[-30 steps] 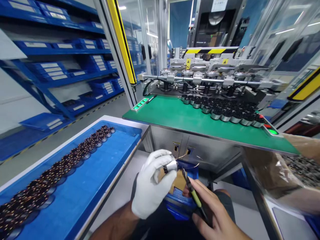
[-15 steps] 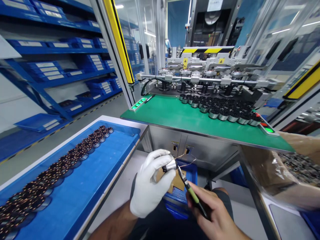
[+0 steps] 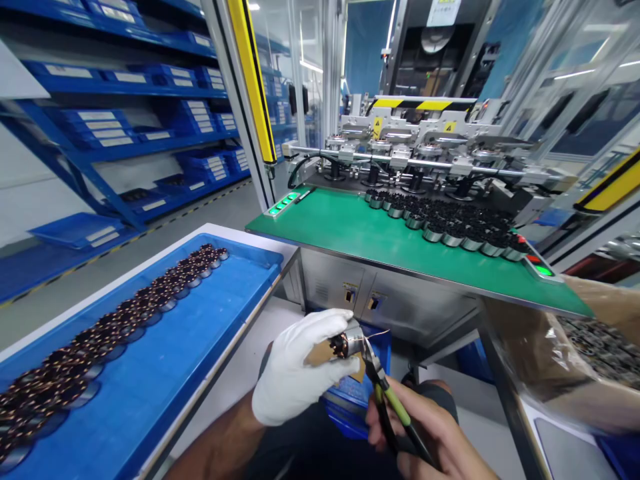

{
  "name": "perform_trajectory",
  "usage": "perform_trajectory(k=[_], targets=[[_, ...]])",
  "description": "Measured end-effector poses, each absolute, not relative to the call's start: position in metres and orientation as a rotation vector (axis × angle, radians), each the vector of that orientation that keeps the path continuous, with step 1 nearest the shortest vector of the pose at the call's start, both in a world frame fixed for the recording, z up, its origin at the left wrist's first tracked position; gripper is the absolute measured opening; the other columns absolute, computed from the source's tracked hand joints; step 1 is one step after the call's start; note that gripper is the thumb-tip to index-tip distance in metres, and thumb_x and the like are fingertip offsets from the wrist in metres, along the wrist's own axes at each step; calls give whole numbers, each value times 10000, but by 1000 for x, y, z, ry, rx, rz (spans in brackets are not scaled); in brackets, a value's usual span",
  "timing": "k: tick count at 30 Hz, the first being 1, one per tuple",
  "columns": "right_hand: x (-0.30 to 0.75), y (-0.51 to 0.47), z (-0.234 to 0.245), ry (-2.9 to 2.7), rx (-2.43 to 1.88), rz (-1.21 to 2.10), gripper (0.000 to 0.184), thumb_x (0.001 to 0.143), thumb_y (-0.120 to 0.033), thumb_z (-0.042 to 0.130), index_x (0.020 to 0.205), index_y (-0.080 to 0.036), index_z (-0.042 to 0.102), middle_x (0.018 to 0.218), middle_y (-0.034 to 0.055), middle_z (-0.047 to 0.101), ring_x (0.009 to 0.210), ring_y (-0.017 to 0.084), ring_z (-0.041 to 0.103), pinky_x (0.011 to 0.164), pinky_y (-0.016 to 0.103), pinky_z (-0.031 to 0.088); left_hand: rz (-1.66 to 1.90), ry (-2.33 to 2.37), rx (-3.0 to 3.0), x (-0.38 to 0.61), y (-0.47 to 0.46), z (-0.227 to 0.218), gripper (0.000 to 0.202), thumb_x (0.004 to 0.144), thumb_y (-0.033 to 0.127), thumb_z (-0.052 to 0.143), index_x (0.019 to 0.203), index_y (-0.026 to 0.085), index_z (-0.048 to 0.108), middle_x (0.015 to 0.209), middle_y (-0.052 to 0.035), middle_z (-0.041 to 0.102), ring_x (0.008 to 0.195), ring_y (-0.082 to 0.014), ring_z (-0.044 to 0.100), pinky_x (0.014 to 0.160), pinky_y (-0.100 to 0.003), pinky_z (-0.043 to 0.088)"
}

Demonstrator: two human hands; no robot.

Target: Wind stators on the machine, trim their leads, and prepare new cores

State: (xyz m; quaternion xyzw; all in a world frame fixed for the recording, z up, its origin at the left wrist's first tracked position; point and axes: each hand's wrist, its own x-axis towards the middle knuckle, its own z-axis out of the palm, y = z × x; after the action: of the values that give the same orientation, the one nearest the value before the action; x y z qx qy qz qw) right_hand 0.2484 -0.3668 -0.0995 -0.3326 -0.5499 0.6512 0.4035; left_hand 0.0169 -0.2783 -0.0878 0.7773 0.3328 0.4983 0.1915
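My left hand [image 3: 295, 373], in a white glove, is closed round a small motor stator [image 3: 347, 344] with copper windings and a silver shell. Thin wire ends stick out of the stator to the right. My bare right hand [image 3: 430, 433] grips a pair of cutters [image 3: 387, 400] with green and black handles. The cutter tips touch the stator's right side, at the wires.
A blue tray [image 3: 220, 313] at my left holds a long row of wound stators [image 3: 125, 320]. Ahead stands a green-topped bench [image 3: 350, 230] with several dark stators [image 3: 450, 223] before a machine fixture [image 3: 415, 147]. A bag-lined box [image 3: 565, 347] sits at right; blue shelving [image 3: 115, 127] at left.
The stator has turned in my left hand, so its copper windings now show. The cutters have closed in on the wires at its right side. The view has shifted slightly.
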Motion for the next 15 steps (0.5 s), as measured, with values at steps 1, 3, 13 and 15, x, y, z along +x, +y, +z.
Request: perform_trajectory(k=[1,3,13,15], targets=[[249,-367,-101,-1396,-850,1660,549,912,-372,610,1438,-385,454,1165,104,631,979,201,659,902,378,530,1422,902,2206,17,-278,-87,530,727,242,816,1206,280,594,1215,-61,707,1110,-206,677,994,-332,545],[249,-367,-104,-1409,-865,1667,561,918,-370,596,1456,-362,436,1146,107,625,938,193,651,873,377,536,1451,871,2234,18,-278,-86,509,730,237,814,1190,259,595,1214,-76,708,1112,-200,677,996,-317,542],[237,-362,-100,-1448,-1012,1532,539,884,-366,602,1408,-267,520,899,64,630,715,143,595,657,257,535,1438,999,2327,17,-283,-80,388,763,269,781,1123,201,652,1148,-100,732,1037,-210,707,945,-300,569],[236,-360,-99,-1503,-1087,1449,495,887,-353,585,1369,-245,563,840,51,630,678,136,577,628,237,523,1403,1034,2329,18,-283,-78,360,778,263,762,1120,207,661,1153,-91,731,1036,-211,706,942,-301,569]])
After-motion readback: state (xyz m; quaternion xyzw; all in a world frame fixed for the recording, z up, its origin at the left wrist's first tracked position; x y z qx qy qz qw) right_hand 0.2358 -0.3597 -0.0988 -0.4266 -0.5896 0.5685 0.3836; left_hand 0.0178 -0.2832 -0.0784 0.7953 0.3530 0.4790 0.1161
